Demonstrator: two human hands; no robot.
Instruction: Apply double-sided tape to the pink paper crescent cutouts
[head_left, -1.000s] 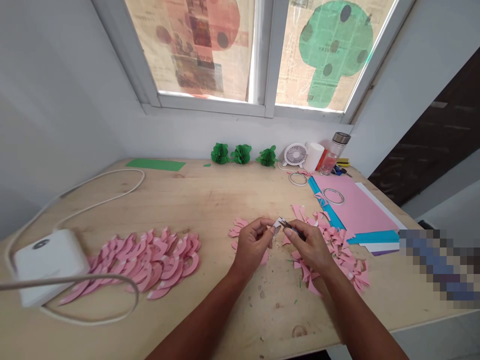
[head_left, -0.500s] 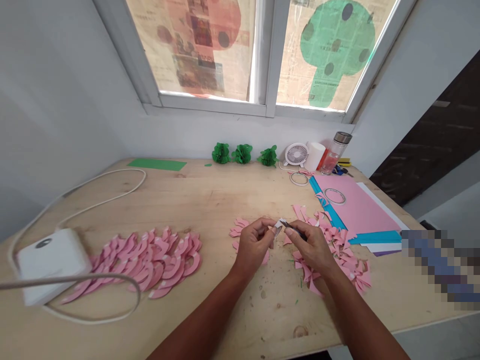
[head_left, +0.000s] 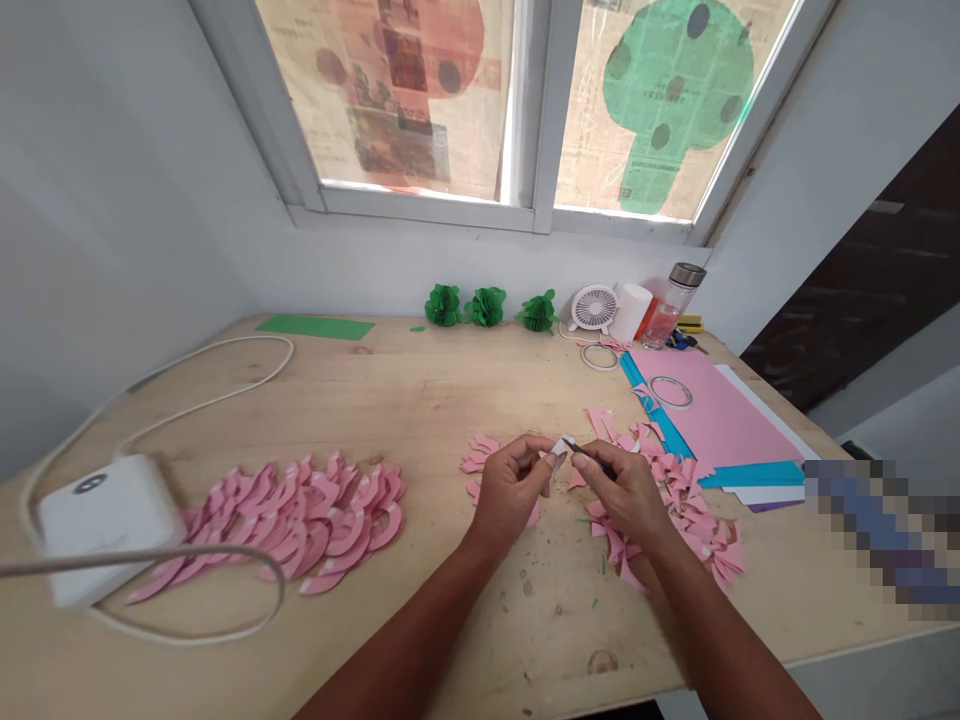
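My left hand [head_left: 517, 485] pinches a small whitish piece of paper [head_left: 561, 445] between thumb and fingertips. Closed around a slim, dark, pointed tool [head_left: 592, 461], my right hand [head_left: 626, 492] holds its tip against that piece; the tool's exact kind is unclear. Beside my left hand lie a few curved pink paper pieces [head_left: 480, 455], partly hidden by it. Pink paper scraps [head_left: 694, 520] are scattered beyond and beneath my right hand. Further left, many pink curved paper strips [head_left: 330, 515] with white patches lie overlapping in a heap.
A white box-like device [head_left: 109, 525] with a looping cable [head_left: 217, 400] is at the left. Green paper ornaments [head_left: 485, 307], a small fan [head_left: 595, 308] and a glass bottle [head_left: 670, 310] stand along the wall. Pink sheets [head_left: 720, 420] and a tape ring [head_left: 670, 393] lie at the right.
The whitish piece shows a little more between my fingertips, and the dark tool's tip has shifted slightly at it. Otherwise both hands keep nearly the same place.
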